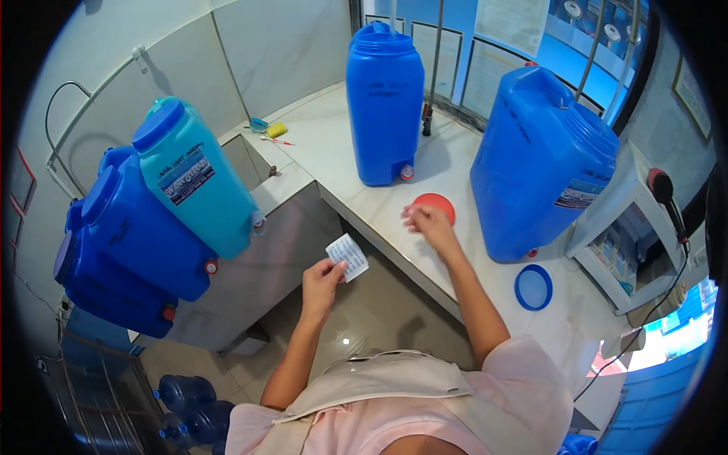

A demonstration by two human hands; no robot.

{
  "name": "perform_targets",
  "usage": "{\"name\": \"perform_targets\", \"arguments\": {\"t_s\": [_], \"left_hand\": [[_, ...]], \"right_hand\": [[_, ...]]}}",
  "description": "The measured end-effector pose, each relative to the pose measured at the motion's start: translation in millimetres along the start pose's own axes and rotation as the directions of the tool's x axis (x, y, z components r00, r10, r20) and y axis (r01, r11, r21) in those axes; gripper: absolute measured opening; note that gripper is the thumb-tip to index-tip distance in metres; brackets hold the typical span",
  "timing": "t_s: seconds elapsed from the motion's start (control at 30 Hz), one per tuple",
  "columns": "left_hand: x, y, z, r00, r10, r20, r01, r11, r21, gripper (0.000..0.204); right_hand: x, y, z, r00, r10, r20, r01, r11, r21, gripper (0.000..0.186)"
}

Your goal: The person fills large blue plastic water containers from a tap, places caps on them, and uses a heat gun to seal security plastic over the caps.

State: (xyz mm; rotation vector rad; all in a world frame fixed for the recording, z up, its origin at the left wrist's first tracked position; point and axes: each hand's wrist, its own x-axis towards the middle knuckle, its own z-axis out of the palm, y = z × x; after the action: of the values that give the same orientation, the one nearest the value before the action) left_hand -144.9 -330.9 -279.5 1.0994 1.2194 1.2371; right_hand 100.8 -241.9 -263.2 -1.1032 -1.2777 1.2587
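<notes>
My left hand (pixel 322 284) pinches a small white printed sheet (pixel 348 257) between thumb and fingers, over the gap in front of the counter. My right hand (pixel 428 226) is at the counter's front edge with its fingers loosely bent and apart; I see nothing in them. Partly behind it lies a round red lid (pixel 438 203); whether the hand touches it I cannot tell. Beyond stands an upright blue water container (pixel 384 114) with its neck uncapped and a red-and-white tap low down. Right of my right hand is another uncapped blue container (pixel 535 167), with a blue ring-shaped cap (pixel 533 287) in front.
At left, a turquoise container (pixel 193 174) and two dark blue containers (pixel 152 227) stand capped by a sink (pixel 250 163). A yellow sponge (pixel 276 130) lies behind. At right are a white shelf (pixel 618 227) and a corded heat tool (pixel 667 197). Round bottles (pixel 189 402) lie on the floor.
</notes>
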Motion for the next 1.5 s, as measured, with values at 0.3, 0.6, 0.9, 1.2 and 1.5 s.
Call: {"name": "perform_targets", "arguments": {"t_s": [0.3, 0.6, 0.9, 1.2, 1.5], "left_hand": [[35, -12, -74, 0.976, -0.047, -0.211, -0.005, 0.970, -0.241, 0.020], [128, 13, -43, 0.984, -0.107, -0.139, 0.065, 0.957, -0.281, 0.021], [153, -10, -59, 0.948, -0.082, -0.307, 0.035, 0.987, -0.158, 0.017], [95, -18, -130, 0.806, -0.080, -0.586, -0.020, 0.986, -0.163, 0.016], [7, -70, -244, 0.345, -0.017, -0.938, -0.126, 0.990, -0.064, 0.013]], "right_hand": [[232, 41, -95, 0.795, -0.408, -0.449, 0.058, 0.788, -0.613, 0.026], [379, 42, -158, 0.746, -0.620, -0.242, 0.219, 0.573, -0.790, 0.022], [389, 63, -104, 0.692, -0.698, -0.183, 0.155, 0.391, -0.907, 0.037], [432, 125, -209, 0.717, -0.697, -0.030, 0.264, 0.311, -0.913, 0.061], [406, 126, -177, 0.818, -0.515, -0.257, 0.006, 0.455, -0.891, 0.075]]}}
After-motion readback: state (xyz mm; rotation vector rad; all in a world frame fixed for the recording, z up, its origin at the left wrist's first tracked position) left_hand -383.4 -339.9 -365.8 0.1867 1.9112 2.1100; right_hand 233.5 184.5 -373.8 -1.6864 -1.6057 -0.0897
